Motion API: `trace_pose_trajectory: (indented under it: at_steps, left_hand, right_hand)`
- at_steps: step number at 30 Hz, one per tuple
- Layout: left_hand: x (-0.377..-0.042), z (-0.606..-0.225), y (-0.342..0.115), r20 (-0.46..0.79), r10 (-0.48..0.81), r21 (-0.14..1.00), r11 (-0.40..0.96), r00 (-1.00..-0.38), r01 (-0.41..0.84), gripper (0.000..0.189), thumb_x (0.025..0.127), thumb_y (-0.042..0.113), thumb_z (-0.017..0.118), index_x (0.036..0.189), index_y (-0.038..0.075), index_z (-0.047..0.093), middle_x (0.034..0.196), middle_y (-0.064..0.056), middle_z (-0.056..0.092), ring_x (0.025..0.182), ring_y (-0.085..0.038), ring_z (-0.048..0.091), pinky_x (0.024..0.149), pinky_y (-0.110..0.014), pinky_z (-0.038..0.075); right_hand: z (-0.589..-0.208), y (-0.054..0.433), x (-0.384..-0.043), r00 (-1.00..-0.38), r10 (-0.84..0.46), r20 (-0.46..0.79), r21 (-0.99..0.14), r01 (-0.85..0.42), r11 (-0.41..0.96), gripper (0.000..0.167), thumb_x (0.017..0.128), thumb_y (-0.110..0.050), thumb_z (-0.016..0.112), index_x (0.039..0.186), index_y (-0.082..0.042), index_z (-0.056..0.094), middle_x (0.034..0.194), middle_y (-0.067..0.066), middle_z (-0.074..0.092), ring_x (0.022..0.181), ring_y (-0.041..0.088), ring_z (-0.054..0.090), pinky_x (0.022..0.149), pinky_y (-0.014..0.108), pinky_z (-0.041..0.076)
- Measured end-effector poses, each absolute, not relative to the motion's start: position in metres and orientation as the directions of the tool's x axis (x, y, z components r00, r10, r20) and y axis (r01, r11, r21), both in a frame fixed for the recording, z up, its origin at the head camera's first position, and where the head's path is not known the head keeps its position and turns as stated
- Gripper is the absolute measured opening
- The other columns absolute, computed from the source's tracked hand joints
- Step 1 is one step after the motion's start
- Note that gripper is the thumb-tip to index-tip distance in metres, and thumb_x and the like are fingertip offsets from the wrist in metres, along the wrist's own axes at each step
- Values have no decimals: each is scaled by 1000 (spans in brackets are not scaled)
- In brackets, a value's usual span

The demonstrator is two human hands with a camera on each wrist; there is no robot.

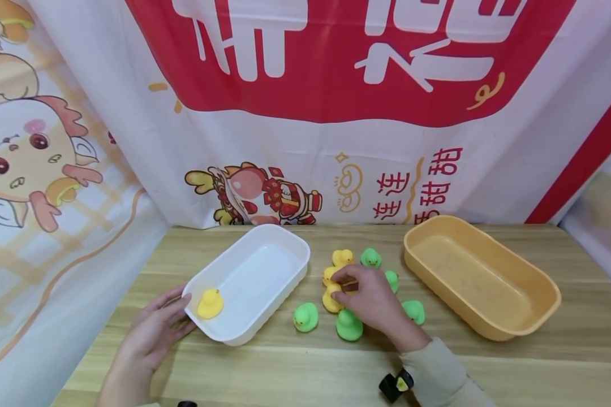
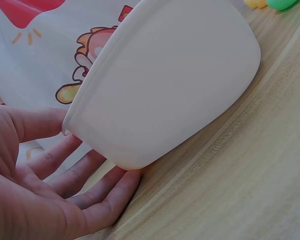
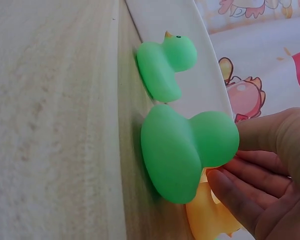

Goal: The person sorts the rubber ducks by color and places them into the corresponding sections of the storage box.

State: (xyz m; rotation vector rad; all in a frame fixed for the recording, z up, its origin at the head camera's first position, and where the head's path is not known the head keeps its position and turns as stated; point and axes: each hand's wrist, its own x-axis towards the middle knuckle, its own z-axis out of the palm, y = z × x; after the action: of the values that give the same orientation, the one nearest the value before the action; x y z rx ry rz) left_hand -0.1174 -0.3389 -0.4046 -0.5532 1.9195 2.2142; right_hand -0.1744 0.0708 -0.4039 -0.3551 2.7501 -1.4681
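Left hand [image 1: 155,328] grips white tub [image 1: 257,277] by end; right hand [image 1: 370,297], fingers parted, at yellow ducks [image 1: 331,303] on worktop [image 1: 285,379] — can't tell if pinching. Ducks look light, squeezy — body sides best. Green ducks [image 1: 349,327] around, tan tub [image 1: 463,277] beyond.

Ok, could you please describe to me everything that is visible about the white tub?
The white tub is oblong, with rounded corners, smooth walls and a slim rim; it looks like plastic. It stands upright on the wood-grain table, its length running diagonally. One yellow duck is inside, at the near end. The left grip holds that end, thumb at the rim, fingers against the outer wall. A green duck sits near its right side, apart from it.
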Motion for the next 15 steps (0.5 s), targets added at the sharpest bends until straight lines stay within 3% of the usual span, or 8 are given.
trace_pose_trajectory:
  at_steps: [15]
  left_hand:
    - [-117, -406, -338, -378, -123, 920, -162, -918, -357, 18, 109, 20, 64, 116, 36, 67, 113, 22, 71, 109, -3, 71, 97, -32, 62]
  right_hand:
    - [-403, 69, -170, -973, -212, 86, -782, -198, 591, 25, 88, -1, 86, 110, -12, 80, 113, 4, 80, 104, 20, 77, 91, 40, 66]
